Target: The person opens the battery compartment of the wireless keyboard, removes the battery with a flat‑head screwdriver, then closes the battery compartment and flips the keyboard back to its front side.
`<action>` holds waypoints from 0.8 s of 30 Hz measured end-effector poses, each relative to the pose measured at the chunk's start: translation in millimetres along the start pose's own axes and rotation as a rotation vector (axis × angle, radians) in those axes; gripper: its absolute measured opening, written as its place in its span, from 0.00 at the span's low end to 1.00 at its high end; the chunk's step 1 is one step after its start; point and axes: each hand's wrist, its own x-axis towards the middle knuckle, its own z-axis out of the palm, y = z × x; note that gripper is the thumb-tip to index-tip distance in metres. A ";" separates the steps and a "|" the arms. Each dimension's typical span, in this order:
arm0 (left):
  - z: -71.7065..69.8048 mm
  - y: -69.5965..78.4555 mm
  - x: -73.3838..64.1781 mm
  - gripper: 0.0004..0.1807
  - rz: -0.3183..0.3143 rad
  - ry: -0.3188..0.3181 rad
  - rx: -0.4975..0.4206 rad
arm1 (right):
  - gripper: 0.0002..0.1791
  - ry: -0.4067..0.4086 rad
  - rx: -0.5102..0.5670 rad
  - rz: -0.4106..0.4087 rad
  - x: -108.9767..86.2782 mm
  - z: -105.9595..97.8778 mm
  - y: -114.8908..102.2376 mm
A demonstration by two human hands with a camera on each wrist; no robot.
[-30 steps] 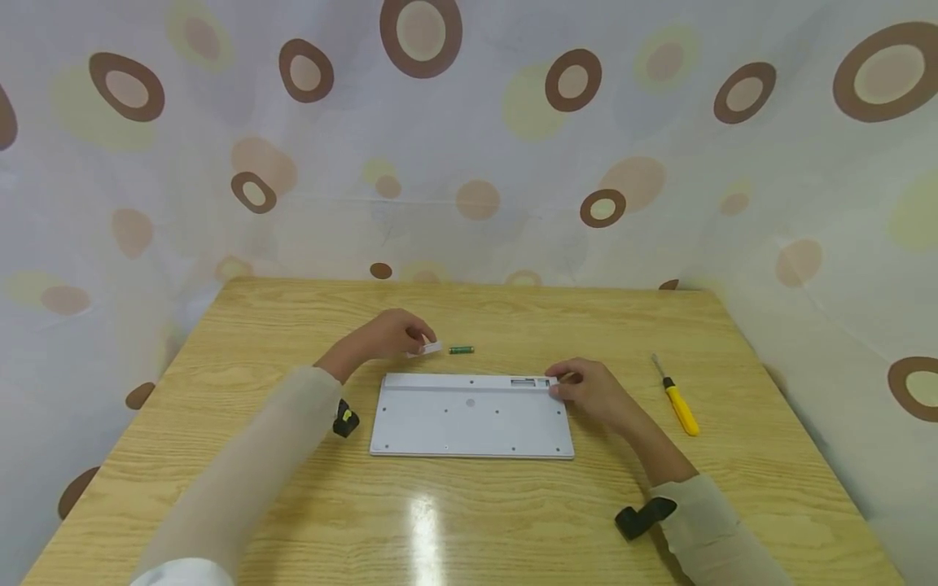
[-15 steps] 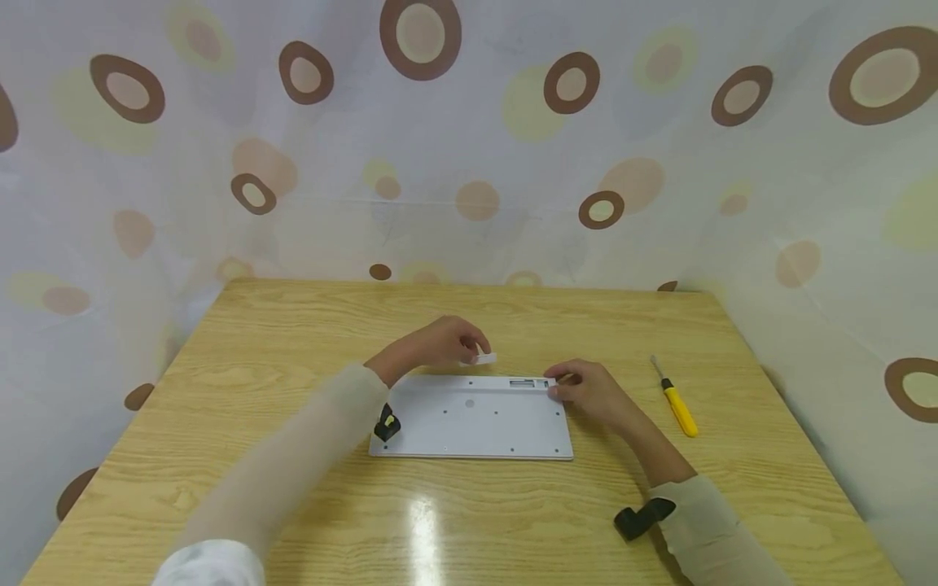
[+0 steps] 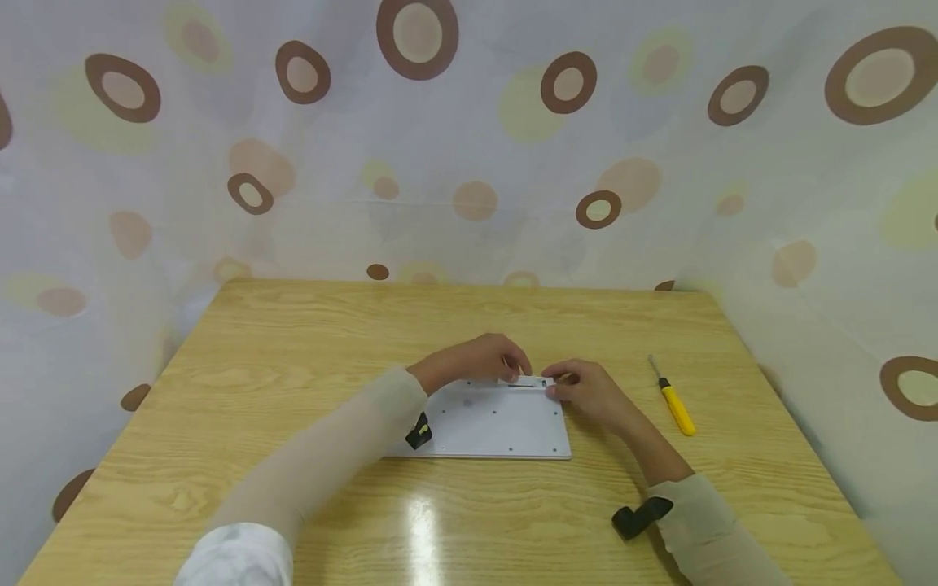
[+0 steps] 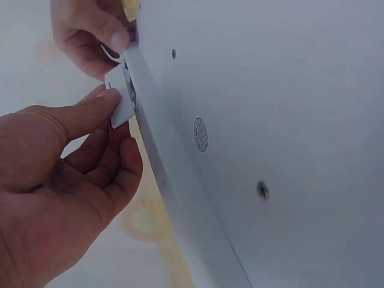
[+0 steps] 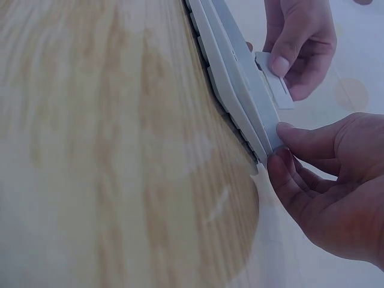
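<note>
A white keyboard (image 3: 494,427) lies on the table with its screwed underside up and its keys facing down. My left hand (image 3: 489,358) pinches a small white battery cover (image 4: 123,109) between thumb and fingers. The cover is held tilted right at the battery compartment (image 4: 130,87) in the keyboard's raised far edge. My right hand (image 3: 592,393) grips the keyboard's far right corner, thumb on the underside and fingers beneath, as the right wrist view shows. The left arm hides the keyboard's left end in the head view.
A screwdriver (image 3: 677,409) with a yellow handle lies on the wooden table (image 3: 352,529), to the right of my right hand. A patterned curtain (image 3: 469,146) hangs behind the table and along its sides.
My left hand has carried the battery cover rightward from beyond the keyboard to the compartment. The green battery seen earlier is now hidden behind that hand. The right hand keeps its hold on the corner.
</note>
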 end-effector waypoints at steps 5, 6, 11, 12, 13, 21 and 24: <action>5.9 -0.7 5.7 0.13 -0.001 -0.015 0.001 | 0.16 -0.006 0.002 -0.001 1.0 0.8 0.2; 6.7 -1.0 6.8 0.13 0.002 -0.012 0.004 | 0.16 -0.004 0.002 0.002 1.0 0.7 0.3; 8.8 0.5 10.4 0.14 0.015 -0.003 0.011 | 0.16 0.004 0.011 0.007 0.4 0.3 1.1; 9.2 1.2 10.9 0.14 0.014 -0.004 0.010 | 0.16 0.004 0.014 0.006 0.3 0.3 1.2; 9.4 1.8 11.3 0.14 0.013 -0.005 0.009 | 0.16 0.005 0.017 0.004 0.2 0.4 1.4; 10.6 7.4 11.0 0.10 -0.039 0.010 -0.011 | 0.16 0.009 0.015 -0.008 -1.2 0.5 -0.7; 11.8 8.0 10.0 0.09 -0.043 0.025 -0.017 | 0.16 0.013 0.010 -0.003 -2.2 0.1 -2.8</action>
